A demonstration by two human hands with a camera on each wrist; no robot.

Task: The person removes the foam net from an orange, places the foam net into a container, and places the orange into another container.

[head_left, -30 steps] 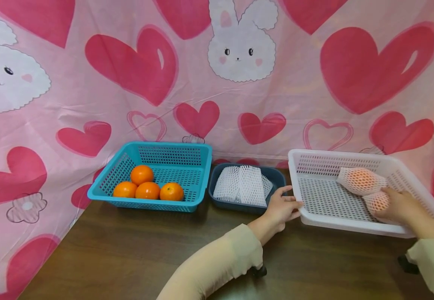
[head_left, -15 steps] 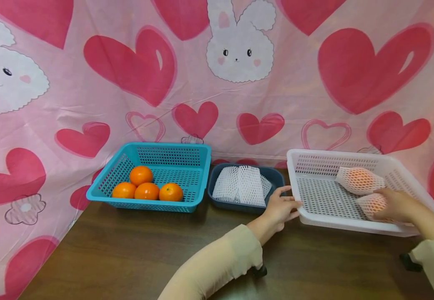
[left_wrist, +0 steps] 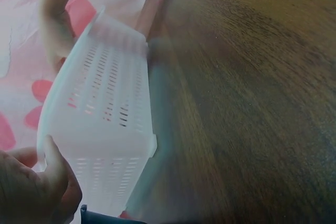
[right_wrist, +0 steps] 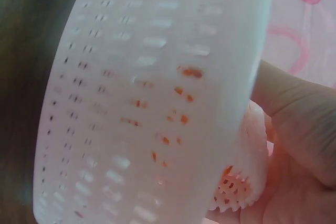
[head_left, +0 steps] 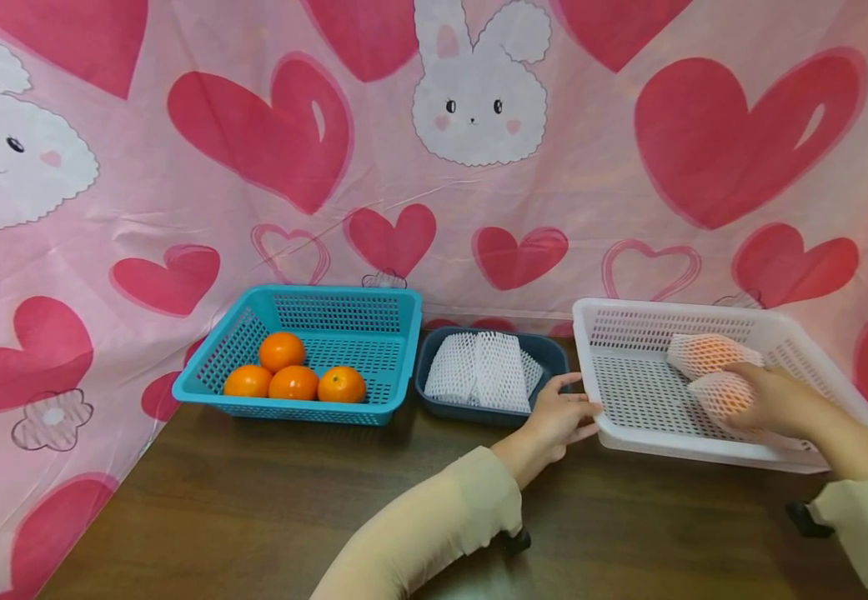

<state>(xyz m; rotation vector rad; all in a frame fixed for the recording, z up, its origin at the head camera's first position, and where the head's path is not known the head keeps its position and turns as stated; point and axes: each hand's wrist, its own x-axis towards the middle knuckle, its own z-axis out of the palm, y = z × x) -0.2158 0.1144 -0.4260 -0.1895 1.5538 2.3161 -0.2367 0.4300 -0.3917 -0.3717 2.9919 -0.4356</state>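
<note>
My right hand [head_left: 779,402] holds an orange in a white foam net [head_left: 724,395], low inside the white basket [head_left: 674,447]. Another netted orange [head_left: 709,354] lies just behind it. In the right wrist view, the basket wall [right_wrist: 142,93] covers much of the held orange, whose netted end [right_wrist: 233,190] shows beside the palm. My left hand [head_left: 554,423] pinches the basket's left front corner; the left wrist view has its thumb [left_wrist: 55,163] against the outer wall and a finger over the rim.
Several bare oranges [head_left: 294,382] sit in a blue basket [head_left: 358,410] at the left. Between the baskets stands a dark tray [head_left: 554,354] with white foam nets [head_left: 499,371]. A pink heart-print cloth [head_left: 373,175] hangs behind the wooden table [head_left: 268,500].
My right hand has moved the netted orange leftward inside the white basket, nearer the other netted one. The left hand stays at the basket's corner.
</note>
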